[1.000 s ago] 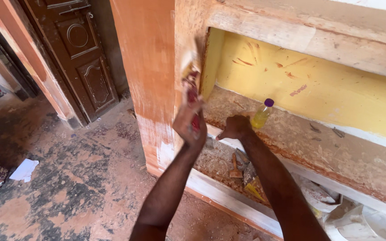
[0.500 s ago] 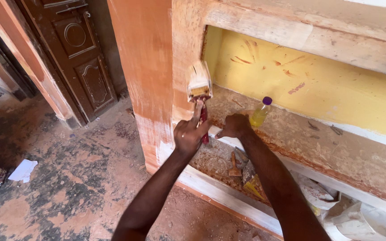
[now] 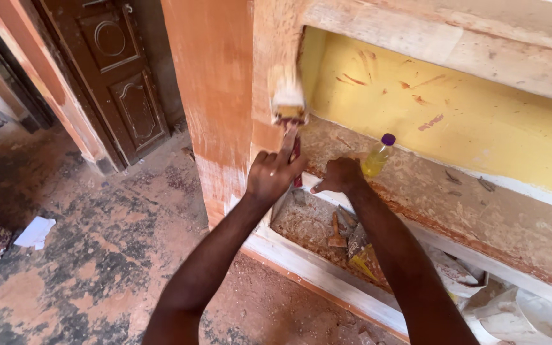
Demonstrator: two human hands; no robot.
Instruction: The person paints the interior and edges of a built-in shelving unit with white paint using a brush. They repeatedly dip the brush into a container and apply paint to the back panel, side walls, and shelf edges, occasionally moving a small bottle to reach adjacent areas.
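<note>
Left hand (image 3: 275,174) is closed on the red handle of the paintbrush (image 3: 288,105); brush looks light, bristles soft, grip low on handle. Right hand (image 3: 338,176) rests curled on the shelf edge (image 3: 416,211), holding nothing, near a yellow bottle (image 3: 378,156).

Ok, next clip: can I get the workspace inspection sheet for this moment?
Surface: wooden upright of a shelf unit, pale and streaked; dusty shelf against a yellow back panel.
Job's things: paintbrush with bristles on the upright.
Clutter: yellow bottle with purple cap on the shelf; scraps and a white bucket lower down.
Grippers: left hand grips the brush handle; right hand rests on the shelf edge.
Cables: nothing seen.
Surroundings: dark panelled door, stained floor, white paper.
</note>
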